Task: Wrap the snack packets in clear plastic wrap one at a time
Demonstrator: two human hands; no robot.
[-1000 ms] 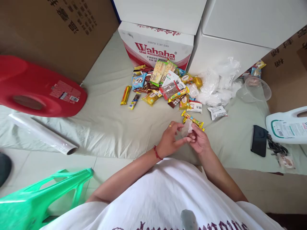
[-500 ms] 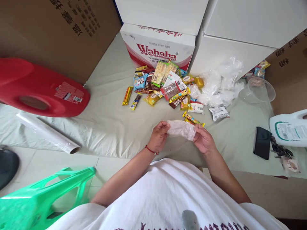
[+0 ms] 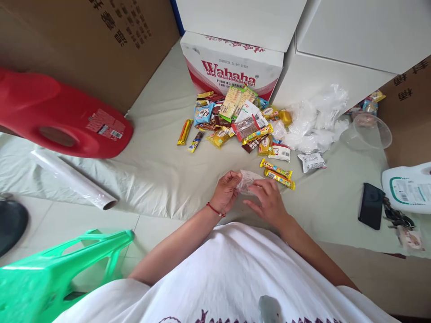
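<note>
My left hand (image 3: 225, 194), with a red string bracelet at the wrist, pinches the left end of a thin, crinkled clear plastic bag (image 3: 248, 177) above the cloth near my body. My right hand (image 3: 270, 202) is at the bag's right part, thumb and fingers spread apart; whether its fingertips touch the plastic I cannot tell. Just beyond the right hand lie two yellow snack sticks (image 3: 278, 173). A heap of wrapped snacks (image 3: 242, 119) sits farther back, beside a pile of clear plastic bags (image 3: 314, 123).
A Wahaba-style water carton (image 3: 232, 67) and white boxes (image 3: 340, 76) stand behind. To the left are a red jug (image 3: 70, 121), a roll of film (image 3: 74, 179) and a green stool (image 3: 67, 269). At right lie a phone (image 3: 371, 206), keys (image 3: 397, 217), a white bottle (image 3: 409, 188) and a clear tub (image 3: 373, 132).
My right hand has let go of the bag's right end and moved left over it, its fingers opening. The left hand keeps its pinch. The whole view has shifted slightly.
</note>
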